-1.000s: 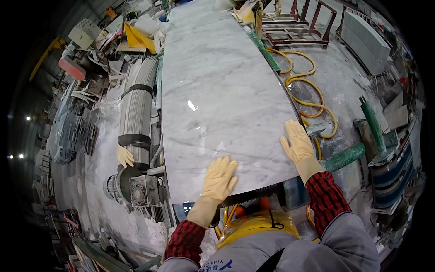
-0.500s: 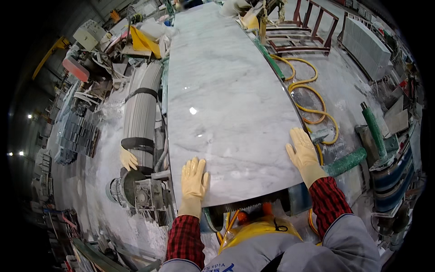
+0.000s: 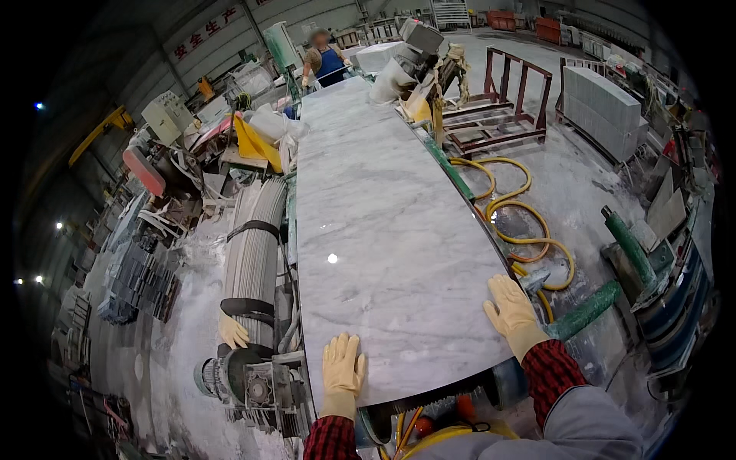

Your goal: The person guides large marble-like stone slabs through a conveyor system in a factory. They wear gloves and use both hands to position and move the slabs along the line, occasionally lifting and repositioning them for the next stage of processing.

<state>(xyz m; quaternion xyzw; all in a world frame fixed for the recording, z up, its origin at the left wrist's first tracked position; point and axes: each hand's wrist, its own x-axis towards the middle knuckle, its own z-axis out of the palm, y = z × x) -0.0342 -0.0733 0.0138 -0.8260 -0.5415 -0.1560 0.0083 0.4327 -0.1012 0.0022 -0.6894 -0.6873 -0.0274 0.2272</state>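
Note:
A long, polished white marble slab point(image 3: 391, 253) with grey veins stretches away from me. Near its front left corner, my left hand point(image 3: 343, 372) lies flat on the surface in a cream rubber glove, fingers forward. My right hand point(image 3: 512, 310), gloved alike, rests palm down at the right edge with its fingers apart. Neither hand grips anything. Below the near edge of the slab, a red ball-shaped knob point(image 3: 424, 426) and yellow hoses show in part.
Left of the slab stand a strapped bundle of grey strips point(image 3: 251, 264), a loose cream glove point(image 3: 232, 330) and a motor point(image 3: 257, 383). On the right lie yellow hoses point(image 3: 529, 216), a green pipe point(image 3: 586, 308) and a dark red rack point(image 3: 498, 107). A person point(image 3: 328, 63) in a blue apron stands beyond the slab.
My view has tilted upward, so the slab's far end and the person there now show. Both hands stay flat on the slab in about the same places.

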